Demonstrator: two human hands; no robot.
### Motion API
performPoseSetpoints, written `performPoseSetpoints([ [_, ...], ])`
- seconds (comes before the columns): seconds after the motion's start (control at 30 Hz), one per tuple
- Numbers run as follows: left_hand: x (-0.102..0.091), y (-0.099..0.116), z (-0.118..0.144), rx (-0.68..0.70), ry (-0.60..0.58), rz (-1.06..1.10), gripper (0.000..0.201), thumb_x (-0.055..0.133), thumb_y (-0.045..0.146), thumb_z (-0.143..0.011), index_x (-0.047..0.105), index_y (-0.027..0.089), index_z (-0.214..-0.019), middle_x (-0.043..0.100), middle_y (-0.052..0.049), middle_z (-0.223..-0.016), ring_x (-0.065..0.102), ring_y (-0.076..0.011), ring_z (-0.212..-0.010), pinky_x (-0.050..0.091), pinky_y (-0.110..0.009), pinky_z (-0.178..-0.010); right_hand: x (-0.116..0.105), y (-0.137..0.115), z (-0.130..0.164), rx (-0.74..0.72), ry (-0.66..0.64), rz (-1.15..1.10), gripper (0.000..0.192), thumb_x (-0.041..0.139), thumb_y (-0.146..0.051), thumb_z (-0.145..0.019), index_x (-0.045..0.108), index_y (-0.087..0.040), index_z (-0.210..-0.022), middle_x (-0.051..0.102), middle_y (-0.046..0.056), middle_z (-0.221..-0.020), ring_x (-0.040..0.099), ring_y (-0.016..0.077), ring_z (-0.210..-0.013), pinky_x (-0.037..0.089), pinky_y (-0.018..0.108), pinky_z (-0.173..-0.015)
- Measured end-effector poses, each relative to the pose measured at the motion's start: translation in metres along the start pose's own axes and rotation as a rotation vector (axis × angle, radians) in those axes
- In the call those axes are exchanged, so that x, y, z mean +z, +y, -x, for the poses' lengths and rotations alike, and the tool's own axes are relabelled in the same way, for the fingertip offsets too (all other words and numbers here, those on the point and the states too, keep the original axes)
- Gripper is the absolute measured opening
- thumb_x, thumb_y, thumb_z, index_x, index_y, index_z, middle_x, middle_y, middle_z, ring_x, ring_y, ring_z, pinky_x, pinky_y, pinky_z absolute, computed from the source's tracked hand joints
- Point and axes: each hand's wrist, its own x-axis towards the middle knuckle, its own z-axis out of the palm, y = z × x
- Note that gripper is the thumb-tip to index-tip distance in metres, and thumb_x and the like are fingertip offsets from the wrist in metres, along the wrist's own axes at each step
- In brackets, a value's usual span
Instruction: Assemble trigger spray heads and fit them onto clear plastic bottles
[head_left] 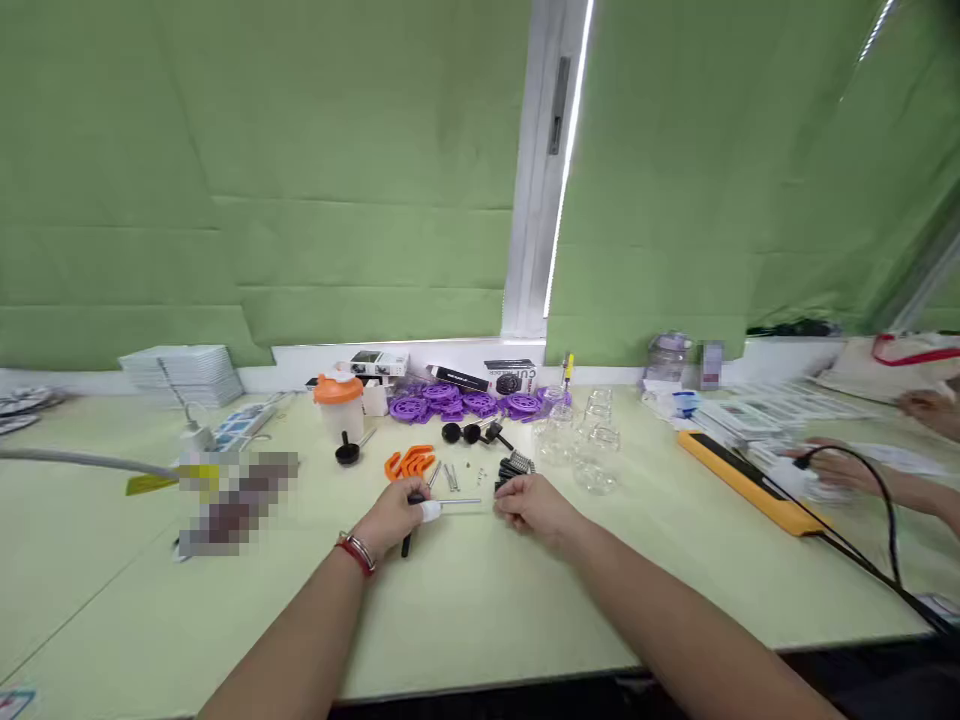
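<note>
The screwdriver (439,507) lies across the table (480,620) in front of the person, shaft pointing to their right toward the right hand (534,507), whose fingers curl loosely near the tip. The left hand (391,519) is wrapped on the handle, the sensible hold; it looks light, stiff and thin.

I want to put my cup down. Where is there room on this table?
Bare table lies near the front edge, between the two forearms, and left of the left hand. It is crowded beyond the right hand: orange pieces, purple wheels, clear jars.
</note>
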Motion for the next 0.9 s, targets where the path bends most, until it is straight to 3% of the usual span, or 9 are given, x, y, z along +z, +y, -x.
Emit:
performPoseSetpoints([
  [0.17,0.013,0.0,-0.002,0.025,-0.044,-0.024,0.018,0.058,0.034,-0.068,0.056,0.016,-0.068,0.042,0.002,-0.062,0.036,-0.0119,-0.057,0.026,-0.024,-0.054,0.001,0.013,0.004,-0.036,0.013,-0.071,0.012,0.065,-0.007,-0.064,0.058,-0.013,-0.072,0.055,-0.002,-0.049,0.044,0.0064,-0.041,0.028,0.017,-0.037],
  [0.4,0.018,-0.012,-0.008,0.011,-0.048,-0.059,0.022,0.056,0.036,-0.071,0.058,0.015,-0.068,0.038,0.003,-0.059,0.032,-0.0104,-0.056,0.025,-0.024,-0.053,0.005,0.01,0.008,-0.014,0.041,-0.006,0.005,0.056,-0.009,-0.073,0.058,-0.013,-0.074,0.061,0.001,-0.061,0.043,0.0047,-0.042,0.029,0.017,-0.038],
  [0.63,0.021,-0.013,-0.009,0.039,-0.056,-0.087,0.025,0.056,0.04,-0.072,0.056,0.016,-0.067,0.039,0.004,-0.058,0.033,-0.0104,-0.055,0.026,-0.023,-0.052,0.006,0.014,0.005,-0.074,0.044,0.027,0.003,0.058,-0.012,-0.074,0.059,-0.014,-0.071,0.049,-0.004,-0.053,0.039,0.0052,-0.044,0.029,0.019,-0.042],
  [0.9,0.021,-0.009,-0.007,0.021,-0.055,-0.124,0.025,0.054,0.041,-0.073,0.055,0.016,-0.069,0.039,0.004,-0.06,0.033,-0.0108,-0.056,0.026,-0.024,-0.053,0.005,0.02,0.002,-0.116,0.018,0.018,0.003,0.06,-0.016,-0.071,0.06,-0.013,-0.071,0.046,-0.004,-0.052,0.035,0.0062,-0.045,0.028,0.021,-0.046],
])
